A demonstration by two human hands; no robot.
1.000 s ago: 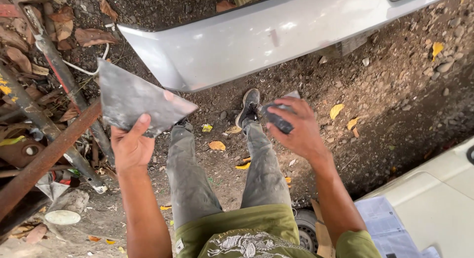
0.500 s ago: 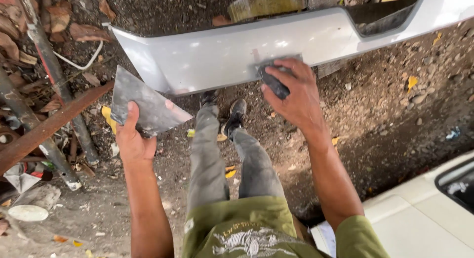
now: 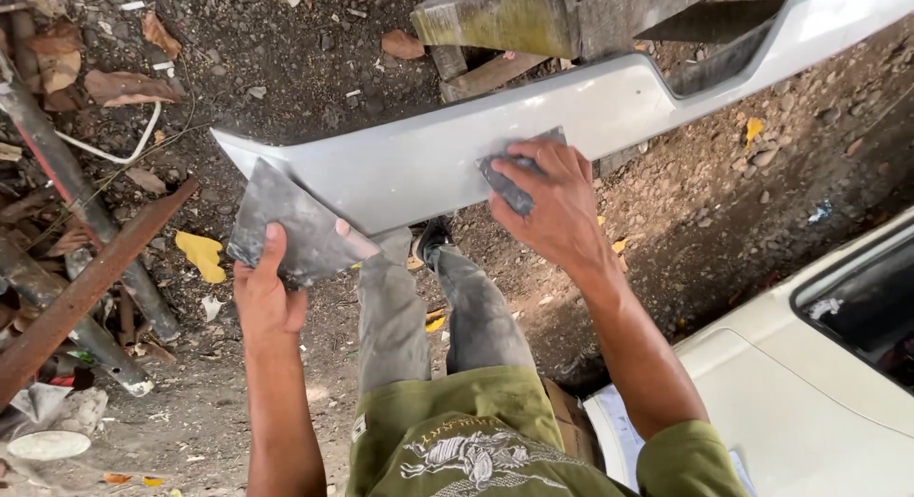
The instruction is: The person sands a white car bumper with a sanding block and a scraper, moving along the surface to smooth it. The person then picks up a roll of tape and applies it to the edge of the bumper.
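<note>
Bodywork fills the upper half of our view: a long silver-grey car bumper [image 3: 419, 164] lies across the dirt ground [image 3: 314, 69], propped on concrete and wood blocks [image 3: 514, 21] at its far side, its pointed end toward the left. At the lower right corner sits a white car body panel [image 3: 809, 402]. Rusty iron bars and pipes [image 3: 86, 288] are heaped along the left edge, with dry leaves scattered about.

Our right hand [image 3: 557, 207] presses a small dark spreader [image 3: 509, 178] flat against the bumper's face near its middle, fingers together on top and thumb tucked under its lower edge. Our left hand [image 3: 267, 302] grips a grey metal mixing plate [image 3: 281, 221] by its near edge, thumb on top and fingers curled beneath, just below the bumper's pointed end; a pale smear sits at the plate's right corner.

We judge the bumper could rock or slide on its loose blocks under a hard push, leaving an uneven stroke. Tilting the plate could let the smear drop into the dirt, and grit from the ground could foul the surface.
</note>
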